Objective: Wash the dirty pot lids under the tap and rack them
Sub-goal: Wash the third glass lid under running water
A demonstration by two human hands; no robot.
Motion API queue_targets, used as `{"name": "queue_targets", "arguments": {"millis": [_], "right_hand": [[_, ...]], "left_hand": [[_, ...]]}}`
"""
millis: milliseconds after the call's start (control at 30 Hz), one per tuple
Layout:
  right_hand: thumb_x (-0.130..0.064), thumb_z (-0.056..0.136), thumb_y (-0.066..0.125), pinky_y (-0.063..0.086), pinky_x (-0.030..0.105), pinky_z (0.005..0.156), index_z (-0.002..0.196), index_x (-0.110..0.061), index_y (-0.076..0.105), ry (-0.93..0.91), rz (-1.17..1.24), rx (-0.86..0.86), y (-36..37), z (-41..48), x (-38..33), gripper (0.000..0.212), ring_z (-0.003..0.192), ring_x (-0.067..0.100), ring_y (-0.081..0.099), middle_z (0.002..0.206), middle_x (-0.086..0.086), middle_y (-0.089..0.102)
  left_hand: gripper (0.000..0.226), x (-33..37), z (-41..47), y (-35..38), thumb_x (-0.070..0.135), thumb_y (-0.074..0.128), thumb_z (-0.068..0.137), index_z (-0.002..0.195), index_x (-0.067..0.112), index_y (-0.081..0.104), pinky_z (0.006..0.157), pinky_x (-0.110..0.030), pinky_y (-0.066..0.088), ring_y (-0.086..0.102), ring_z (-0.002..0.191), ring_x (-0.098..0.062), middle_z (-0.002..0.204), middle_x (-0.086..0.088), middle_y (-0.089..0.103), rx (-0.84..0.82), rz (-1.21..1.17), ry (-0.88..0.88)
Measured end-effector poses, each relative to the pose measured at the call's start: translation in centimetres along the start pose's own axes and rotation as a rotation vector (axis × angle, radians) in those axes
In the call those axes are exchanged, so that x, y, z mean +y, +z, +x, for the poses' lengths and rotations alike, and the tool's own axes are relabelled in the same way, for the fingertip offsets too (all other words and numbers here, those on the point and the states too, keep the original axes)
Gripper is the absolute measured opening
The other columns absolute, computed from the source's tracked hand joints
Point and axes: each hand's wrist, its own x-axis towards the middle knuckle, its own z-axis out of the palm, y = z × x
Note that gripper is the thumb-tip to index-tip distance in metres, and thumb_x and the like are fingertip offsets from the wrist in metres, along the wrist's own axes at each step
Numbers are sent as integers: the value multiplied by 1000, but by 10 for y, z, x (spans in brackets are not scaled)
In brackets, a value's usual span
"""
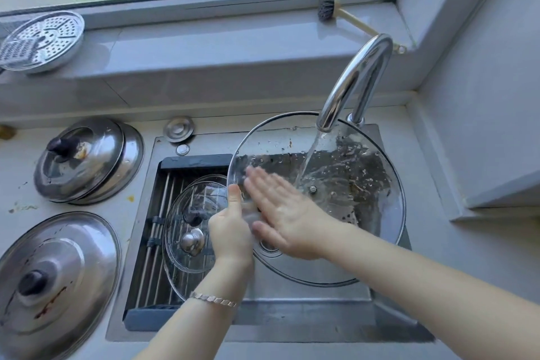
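Two hands are on the big glass lid (350, 199) over the sink (292, 321): the left hand (230, 231) reaches up from below and pinches the lid's left rim, thumb on the near face and fingers behind the glass, while the right hand (280, 213) comes in from the right, spread flat with fingers pointing up-left, palm pressed on the inner surface. That lid is tilted, underside facing the camera, top edge under the tap (359, 79), water striking it. Left of it, a smaller glass lid (190, 231) lies on the rack (157, 231), knob up.
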Motion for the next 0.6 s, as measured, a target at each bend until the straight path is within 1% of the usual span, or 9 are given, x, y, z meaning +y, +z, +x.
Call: {"name": "queue_targets", "arguments": {"millis": [67,100,167,267,367,400,467,533,600], "right_hand": [[-50,95,11,-5,30,118,146,-8,5,-171,64,-16,4,-14,-4,66,144,18,-3,154,6,-1],[-42,97,24,8,34,118,143,-7,31,-210,74,53,2,-22,3,58,142,18,21,152,7,24],[-27,90,42,30,41,110,112,-12,67,-117,64,351,1,-38,25,37,121,15,54,126,5,61],[-24,87,48,28,30,108,114,-7,63,468,211,700,-1,-60,65,35,121,17,40,126,12,54],[-40,92,49,37,36,102,128,-8,47,1038,687,507,2,-68,87,48,109,26,51,120,13,53],[-44,94,43,49,40,90,122,-9,48,1101,962,437,3,-68,88,46,93,26,61,108,13,60],[-41,99,32,56,29,55,104,-11,52,1110,1265,448,2,-67,84,37,59,22,67,81,14,65],[-35,100,32,45,20,35,93,-8,51,1080,1174,542,-7,-67,83,34,41,17,62,67,16,63],[-34,100,34,41,19,32,87,-8,50,1037,1045,612,-19,-68,87,33,36,17,60,62,17,62]], "left_hand": [[49,1,2,-3,37,44,95,63,4,61,40,-14,46,61,42,-8,40,4,61,25,-8,11],[50,2,3,-7,36,41,96,62,3,59,35,-13,42,57,35,-4,36,4,58,17,2,20],[54,2,8,-15,38,38,97,69,-4,58,30,-14,40,55,30,-7,40,-5,62,-14,16,20],[61,-1,22,-29,42,37,94,87,-14,58,35,-23,49,64,40,-22,54,-16,68,-81,-35,-14],[59,-6,29,-36,45,39,92,81,-9,61,36,-25,51,65,42,-25,52,-16,67,-113,8,2],[60,-7,29,-36,46,40,90,80,-9,61,37,-25,51,65,42,-25,53,-17,67,-129,12,0],[64,-12,31,-35,52,39,84,82,-8,61,39,-26,53,66,45,-27,57,-19,68,-178,16,-40],[69,-23,34,-31,57,32,87,88,-6,60,44,-28,56,69,51,-27,64,-20,70,-218,5,-139],[68,-39,36,-25,55,21,93,93,-3,57,50,-31,58,71,58,-26,75,-21,72,-256,-35,-266]]}}
